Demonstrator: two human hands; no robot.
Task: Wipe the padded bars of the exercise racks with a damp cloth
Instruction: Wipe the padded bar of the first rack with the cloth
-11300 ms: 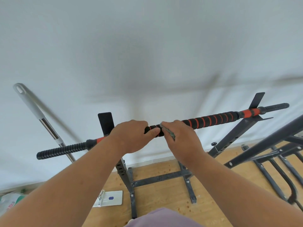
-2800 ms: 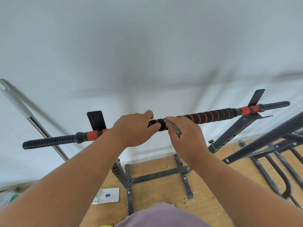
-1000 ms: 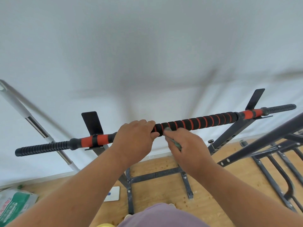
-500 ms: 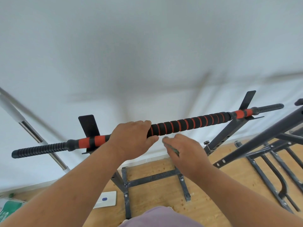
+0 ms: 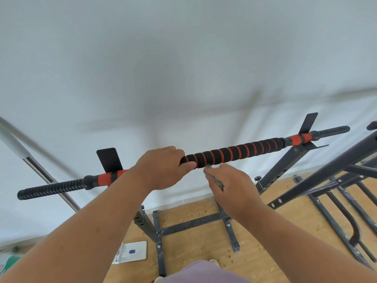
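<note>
A long padded bar (image 5: 234, 153), black foam with orange stripes, lies across the two uprights of a dark metal rack (image 5: 191, 223). My left hand (image 5: 163, 168) grips the bar near its middle, fingers curled over the top and thumb underneath. My right hand (image 5: 232, 186) is just below and to the right of that spot, off the bar, pinching a small folded grey-green cloth (image 5: 214, 178). Only the cloth's edge shows above my fingers.
A second dark rack frame (image 5: 326, 180) stands at the right, with its legs on the wooden floor. A metal pole with a white grip (image 5: 30, 160) leans against the white wall at the left. A white flat device (image 5: 132, 252) lies on the floor.
My right hand with the cloth has come off the bar and dropped a little below it. My left hand keeps its grip on the bar.
</note>
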